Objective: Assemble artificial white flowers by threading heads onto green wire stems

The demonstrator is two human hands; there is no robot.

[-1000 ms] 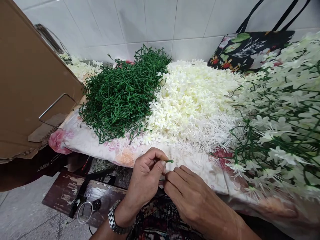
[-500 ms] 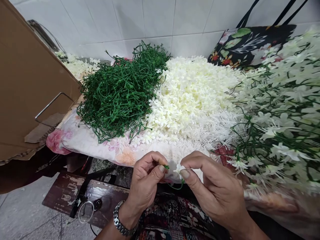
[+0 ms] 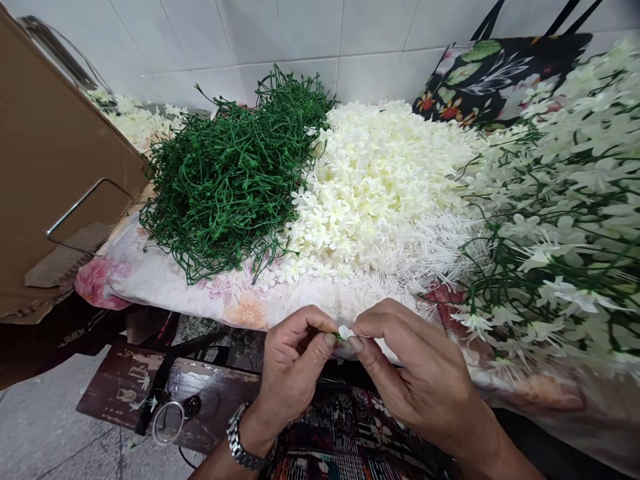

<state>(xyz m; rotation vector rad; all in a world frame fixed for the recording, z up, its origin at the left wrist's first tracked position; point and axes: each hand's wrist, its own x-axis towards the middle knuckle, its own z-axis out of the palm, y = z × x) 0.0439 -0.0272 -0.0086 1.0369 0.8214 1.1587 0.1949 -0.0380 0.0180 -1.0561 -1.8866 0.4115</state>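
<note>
My left hand (image 3: 295,360) pinches a thin green plastic stem (image 3: 340,337) between thumb and forefinger. Close against it, my right hand (image 3: 415,360) grips a small white artificial flower (image 3: 346,331) by finger and thumb. Stem tip and flower meet between the fingertips; how far one sits inside the other is hidden. Beyond my hands lie a heap of green stems (image 3: 230,180) and a pile of loose cream-white blossoms (image 3: 375,173). Thin white stamen pieces (image 3: 430,257) are spread at that pile's front right.
Finished-looking flower sprays (image 3: 575,253) fill the right side. A cardboard box (image 3: 60,160) with a metal wire handle stands at left. A floral bag (image 3: 500,80) leans on the tiled wall. Below the flowered cloth (image 3: 175,287) is a dark wooden bench (image 3: 215,393).
My hands have come together, so the white flower now touches the stem end; before, a gap lay between them. The view has shifted slightly.
</note>
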